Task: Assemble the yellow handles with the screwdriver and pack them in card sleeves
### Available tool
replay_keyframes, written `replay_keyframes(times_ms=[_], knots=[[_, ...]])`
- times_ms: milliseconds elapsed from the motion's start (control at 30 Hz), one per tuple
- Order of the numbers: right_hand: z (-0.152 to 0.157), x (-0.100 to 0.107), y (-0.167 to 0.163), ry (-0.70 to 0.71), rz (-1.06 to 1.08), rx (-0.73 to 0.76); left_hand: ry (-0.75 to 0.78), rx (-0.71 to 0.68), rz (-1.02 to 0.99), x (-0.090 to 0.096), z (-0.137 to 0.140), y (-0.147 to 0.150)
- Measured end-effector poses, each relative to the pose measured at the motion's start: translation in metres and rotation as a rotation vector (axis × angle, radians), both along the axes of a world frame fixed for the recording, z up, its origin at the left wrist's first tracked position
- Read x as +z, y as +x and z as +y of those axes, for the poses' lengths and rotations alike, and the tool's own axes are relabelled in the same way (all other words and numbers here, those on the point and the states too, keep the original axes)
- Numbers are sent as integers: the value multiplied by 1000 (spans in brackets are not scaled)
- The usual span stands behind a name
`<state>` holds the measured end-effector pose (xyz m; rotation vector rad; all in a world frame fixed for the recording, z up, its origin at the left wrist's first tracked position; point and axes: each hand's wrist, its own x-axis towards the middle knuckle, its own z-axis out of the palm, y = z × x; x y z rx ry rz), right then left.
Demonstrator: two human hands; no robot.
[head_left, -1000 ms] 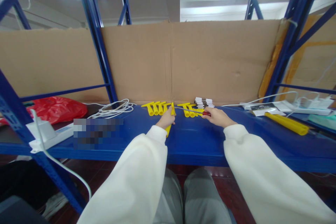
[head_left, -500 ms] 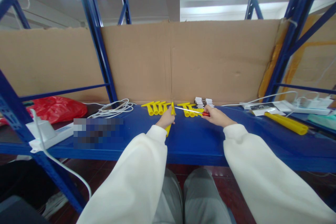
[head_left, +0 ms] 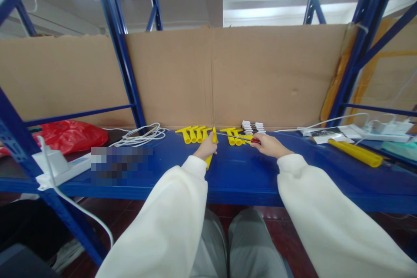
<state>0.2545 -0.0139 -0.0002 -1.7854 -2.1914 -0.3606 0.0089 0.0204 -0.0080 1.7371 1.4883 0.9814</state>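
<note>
My left hand [head_left: 206, 147] is closed round a yellow T-shaped plastic piece [head_left: 209, 163], whose lower end sticks out below the fingers. In my right hand [head_left: 267, 144] is a screwdriver [head_left: 237, 137] with a red handle. Its long metal shaft points left, and the tip reaches the upper part of the held piece; my fingers hide the exact contact. Several like yellow T-shaped pieces [head_left: 193, 134] lie in a row left of my left hand. More yellow pieces [head_left: 232, 138] lie between my hands, partly behind the shaft.
Small stacked white-and-black pieces [head_left: 252, 127] sit behind my right hand. A yellow tube [head_left: 355, 153] lies at the right. Coiled white cable [head_left: 143, 135], a power strip [head_left: 71, 169] and a red plastic bag [head_left: 73, 135] are at the left. Cardboard [head_left: 260, 74] backs the blue shelf [head_left: 241, 182].
Both hands stay in place. The screwdriver's shaft and handle look darker and slightly turned; its tip is still at the held yellow piece.
</note>
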Motion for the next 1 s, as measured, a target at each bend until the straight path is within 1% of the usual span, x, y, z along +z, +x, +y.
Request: replay_keyframes(times_ms=[233,433,633,800,1000], knots=[[0,0,-3,-47,9,-41,-13,22,-16,1,-1,0],[1,0,-4,-100,1,-53,2,19,22,1,0,0],[4,-3,-1,-149,80,7,12,30,-41,-1,2,1],[3,-2,-2,-169,72,-17,41,11,-71,-3,3,2],[1,0,-5,-188,61,-58,74,26,-177,-3,7,4]])
